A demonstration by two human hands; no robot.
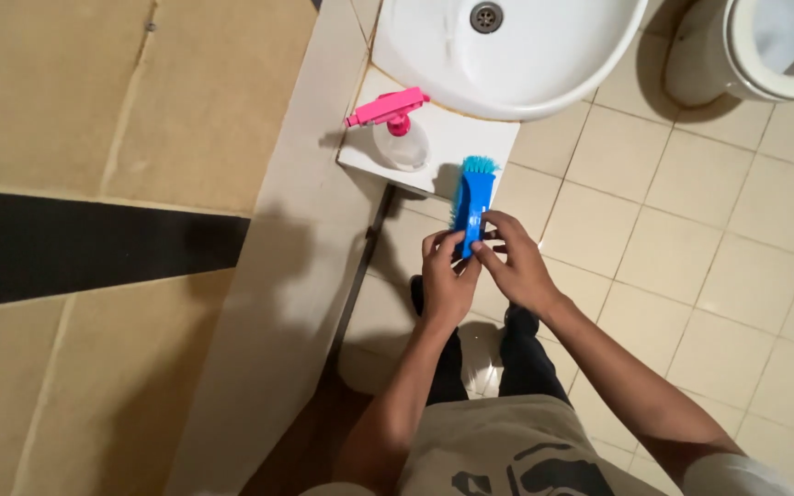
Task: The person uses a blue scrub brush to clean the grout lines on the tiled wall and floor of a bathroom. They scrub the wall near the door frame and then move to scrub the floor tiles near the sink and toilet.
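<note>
Head camera looks straight down into a small bathroom. Pale square tiles [691, 230] cover the floor. A tan wall [94, 92] with a black stripe [66, 243] fills the 9 o'clock side. A long pale ledge [277, 303] runs along beside that wall.

At 12 o'clock sits a round white sink [507, 55]. Its bowl looks empty, and the metal drain [486, 16] shows at the top. At 2 o'clock is a white toilet [765, 46]; I cannot tell what is in its bowl. Just below the sink is a flat white shelf [480, 138]. A clear spray bottle [402, 142] with a pink top stands on it, at 11 o'clock from the hands. I cannot tell how much is in the bottle.

In the middle of the view, both hands hold a blue scrub brush [472, 202]. It is up in the air, just below the shelf edge, above the floor. Its teal bristles point toward 12 o'clock. The left hand [448, 280] is curled on the near end of the brush, fingers pinching it. The right hand [516, 266] pinches the same end from the 3 o'clock side with its fingertips. The two hands touch each other there.

Below, at 6 o'clock, are the person's tan shirt [507, 450] and dark trousers [526, 363].
</note>
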